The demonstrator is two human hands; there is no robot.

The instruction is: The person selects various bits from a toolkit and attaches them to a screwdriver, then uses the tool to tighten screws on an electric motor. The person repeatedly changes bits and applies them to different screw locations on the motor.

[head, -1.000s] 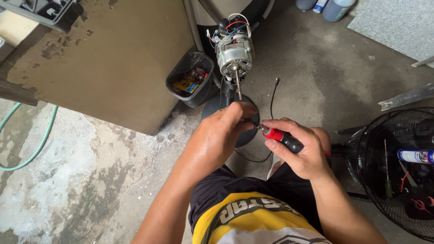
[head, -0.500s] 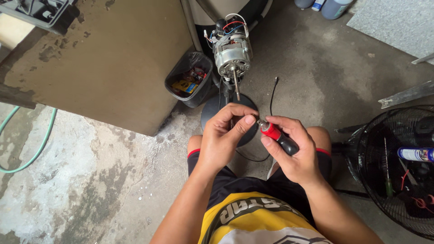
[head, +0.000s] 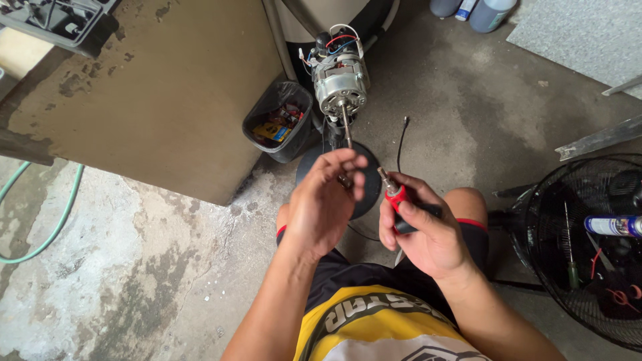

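Note:
My right hand (head: 421, 224) grips a screwdriver with a red and black handle (head: 396, 198), its short metal tip pointing up and left. My left hand (head: 326, 200) is raised just left of the tip, fingers curled, with something small pinched at the fingertips that I cannot make out. In front of both hands stands a bare fan motor (head: 340, 81) with coloured wires on top and a steel shaft (head: 346, 131) sticking out toward me, mounted over a round black base (head: 368, 179). A thin black cable (head: 400, 142) runs past the base.
A black bin (head: 294, 144) with scraps sits left of the motor, by a brown panel (head: 154, 93). A black wire fan guard (head: 582, 247) at the right holds a spray can (head: 612, 225) and tools. A green hose (head: 47, 234) lies at the left.
My left hand has come off the screwdriver tip and lifted, fingers curling. The view has shifted slightly, and my right hand keeps hold of the screwdriver.

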